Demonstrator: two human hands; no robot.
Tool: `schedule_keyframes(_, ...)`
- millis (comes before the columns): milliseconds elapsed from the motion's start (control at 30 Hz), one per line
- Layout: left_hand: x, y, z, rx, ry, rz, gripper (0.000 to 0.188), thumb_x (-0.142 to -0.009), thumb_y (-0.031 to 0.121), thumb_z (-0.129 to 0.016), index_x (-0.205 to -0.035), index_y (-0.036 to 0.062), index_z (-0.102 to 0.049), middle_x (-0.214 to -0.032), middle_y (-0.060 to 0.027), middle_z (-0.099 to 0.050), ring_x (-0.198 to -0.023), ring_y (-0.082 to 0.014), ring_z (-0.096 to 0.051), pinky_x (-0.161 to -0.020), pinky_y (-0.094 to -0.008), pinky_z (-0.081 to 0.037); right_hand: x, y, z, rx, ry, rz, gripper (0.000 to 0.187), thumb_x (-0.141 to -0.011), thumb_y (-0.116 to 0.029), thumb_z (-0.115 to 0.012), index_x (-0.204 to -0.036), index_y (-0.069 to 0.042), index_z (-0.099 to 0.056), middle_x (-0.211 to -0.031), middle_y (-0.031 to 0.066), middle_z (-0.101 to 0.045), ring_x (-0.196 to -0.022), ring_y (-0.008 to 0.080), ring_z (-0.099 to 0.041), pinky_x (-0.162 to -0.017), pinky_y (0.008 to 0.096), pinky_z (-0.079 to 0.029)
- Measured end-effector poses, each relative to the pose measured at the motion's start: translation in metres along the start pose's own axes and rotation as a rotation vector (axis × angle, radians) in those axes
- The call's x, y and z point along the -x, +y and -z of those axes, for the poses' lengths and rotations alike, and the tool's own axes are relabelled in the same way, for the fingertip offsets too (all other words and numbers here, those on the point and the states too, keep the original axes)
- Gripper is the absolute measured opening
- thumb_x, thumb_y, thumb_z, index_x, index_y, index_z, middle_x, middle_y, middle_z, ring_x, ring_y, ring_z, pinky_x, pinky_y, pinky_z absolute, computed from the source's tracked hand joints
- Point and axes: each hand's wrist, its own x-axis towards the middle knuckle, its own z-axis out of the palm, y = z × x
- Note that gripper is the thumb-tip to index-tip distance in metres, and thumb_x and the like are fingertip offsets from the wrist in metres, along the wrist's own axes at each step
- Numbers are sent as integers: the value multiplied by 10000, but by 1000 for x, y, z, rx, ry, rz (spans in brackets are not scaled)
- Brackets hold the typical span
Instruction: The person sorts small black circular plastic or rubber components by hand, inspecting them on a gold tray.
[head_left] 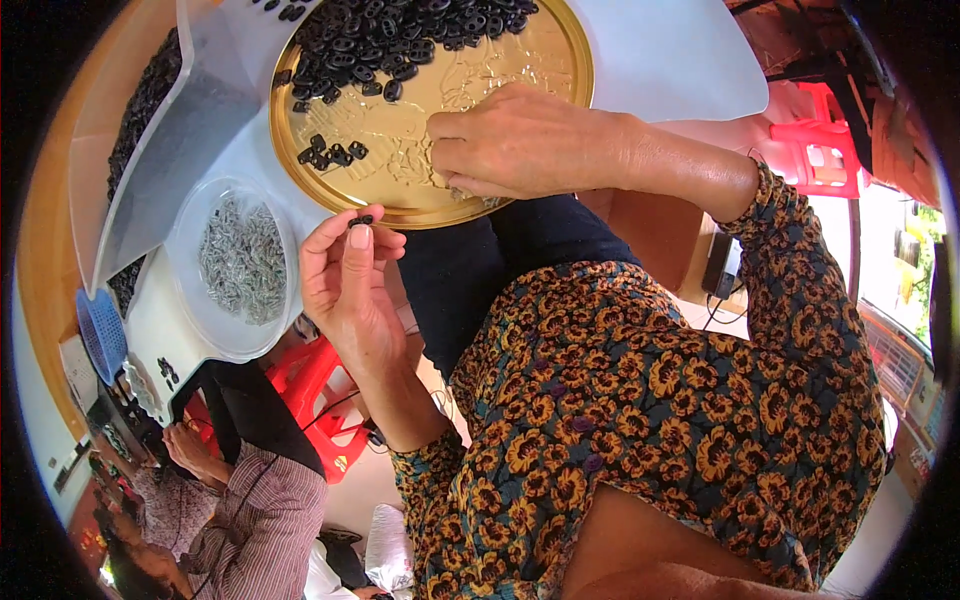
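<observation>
My left hand (355, 285) is raised at the near left rim of a round gold tray (400, 216). Between its thumb and fingers it pinches a small black plastic piece (366, 219). Over the tray's right side, my right hand (520, 145) is closed, fingers curled downward; whatever they hold is hidden. A large heap of small black two-holed plastic pieces (390, 40) covers the tray's far part. Closer to my left hand lies a little cluster of black pieces (330, 153) on the bare gold surface.
Left of the tray stands a clear round tub (285, 310) of small silvery pieces resembling springs (242, 258). Beyond it are a clear-walled bin (165, 165) with dark pieces and a blue basket (101, 335). Another person's hand (195, 452) is at lower left, near a red stool (318, 400).
</observation>
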Motion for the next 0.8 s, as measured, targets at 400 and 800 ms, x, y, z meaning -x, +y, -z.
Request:
schedule_keyframes(400,-4,2,-9,52,-46,-6,194,-900,26,-609,-1084,-23,-573,-1001,-176,-654,-754,-173,-625,-689,-280,-514,-3,5,21,-712,40,-325,215,-883,-88,-650,-1088,-32,-614,-972,39,-638,-895,106,-611,-787,255,-494)
schedule_keyframes(800,-8,9,-42,14,-109,-128,180,-885,3,-624,-1056,-14,-570,-1109,-202,-644,-849,-181,-649,-710,-265,-519,-8,-6,28,-1319,125,-458,372,-881,-168,-680,-1199,-17,-560,-883,28,-645,-708,48,-547,-569,190,-421)
